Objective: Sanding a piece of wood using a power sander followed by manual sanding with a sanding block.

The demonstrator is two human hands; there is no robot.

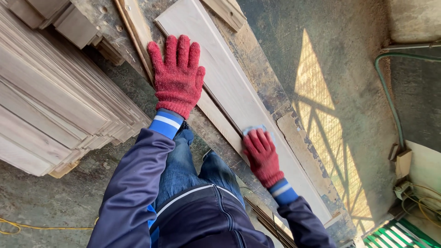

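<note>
While the left hand lies flat, fingers spread, on the board, the right hand grips a pale pad.

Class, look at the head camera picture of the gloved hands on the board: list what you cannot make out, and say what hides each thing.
1. Pad: mostly covered by the right hand; its kind is unclear.
2. Board: far end cut off by the top edge.
3. Groove along the board's edge: partly under the left hand.
4. Stack of planks: cut off by the left edge.
5. Workbench: its legs hidden below.

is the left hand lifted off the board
No, the left hand in its red glove lies flat on the long pale board, while the right hand presses a small pad on it.
</note>
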